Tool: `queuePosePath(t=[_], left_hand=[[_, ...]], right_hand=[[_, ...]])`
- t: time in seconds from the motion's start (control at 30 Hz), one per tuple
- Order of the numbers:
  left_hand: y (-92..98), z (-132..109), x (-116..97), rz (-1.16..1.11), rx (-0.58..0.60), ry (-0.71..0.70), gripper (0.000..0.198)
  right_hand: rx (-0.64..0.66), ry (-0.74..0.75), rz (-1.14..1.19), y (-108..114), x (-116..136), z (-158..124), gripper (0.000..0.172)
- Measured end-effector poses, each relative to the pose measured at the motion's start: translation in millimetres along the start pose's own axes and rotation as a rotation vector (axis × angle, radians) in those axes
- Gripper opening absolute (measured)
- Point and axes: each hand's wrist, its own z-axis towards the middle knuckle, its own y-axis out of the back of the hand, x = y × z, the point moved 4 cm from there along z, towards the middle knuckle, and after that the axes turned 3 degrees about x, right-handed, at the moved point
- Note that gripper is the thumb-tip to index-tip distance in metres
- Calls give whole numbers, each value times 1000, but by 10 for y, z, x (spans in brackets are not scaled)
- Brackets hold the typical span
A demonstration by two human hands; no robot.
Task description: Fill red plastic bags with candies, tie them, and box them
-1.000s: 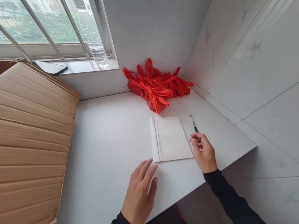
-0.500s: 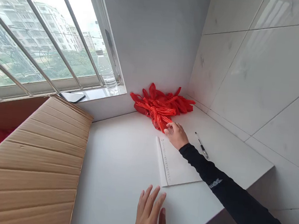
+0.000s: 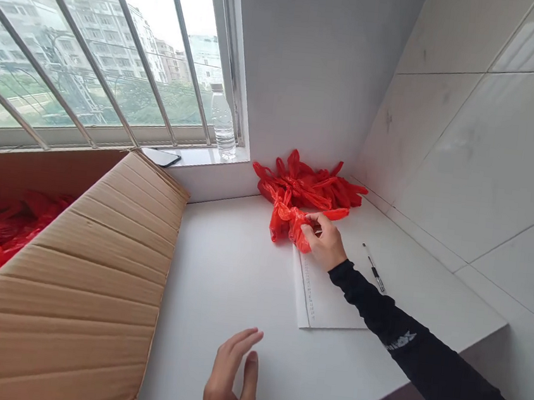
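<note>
A knotted red plastic bag (image 3: 288,220) is pinched between the thumb and fingers of my right hand (image 3: 327,239), at the front of a heap of red plastic bags (image 3: 314,183) by the wall. Below that hand lies a notebook (image 3: 332,305), open on a page with a column of small writing; my forearm covers part of it. My left hand (image 3: 233,375) hovers over the near part of the white tabletop (image 3: 210,283), its fingers apart from the thumb and nothing between them. To the right of my right wrist is a black and clear pen (image 3: 375,272).
At the left stands a cardboard box (image 3: 98,259) with its flap raised and more red bags (image 3: 6,230) inside. A water bottle (image 3: 223,125) and a phone (image 3: 161,157) rest on the windowsill. Tiled wall (image 3: 472,151) bounds the table's right side.
My right hand has closed on a red bag and drawn it slightly out of the heap. My left hand has shifted left and turned side-on. The view has swung somewhat left.
</note>
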Motion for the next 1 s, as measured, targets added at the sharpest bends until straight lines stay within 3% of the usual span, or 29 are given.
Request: queuePosePath(t=[0.13, 0.23, 0.3, 0.37, 0.47, 0.57, 0.77, 0.9, 1.0], left_hand=[[8, 136, -101, -178, 54, 216, 34], [-77, 183, -124, -296, 105, 270, 47], [-109, 167, -117, -346, 120, 277, 49], [-84, 124, -102, -331, 102, 267, 48], [34, 51, -108, -207, 52, 208, 45], [131, 10, -190, -55, 24, 70, 28], [91, -12, -426, 119, 83, -161, 28], [158, -20, -486, 202, 83, -168, 18], [314, -55, -481, 226, 0, -104, 13]], right_hand=[[158, 37, 130, 102, 439, -801, 11], [347, 214, 176, 125, 681, -1427, 15], [501, 312, 162, 112, 730, -1746, 25], [573, 302, 151, 112, 679, -1918, 28], [543, 174, 136, 138, 546, -1950, 24], [512, 87, 62, 150, 485, -1895, 20], [473, 60, 78, 169, 554, -1854, 9], [422, 82, 136, 320, 529, -1805, 11], [351, -43, 116, 471, 394, -1750, 14]])
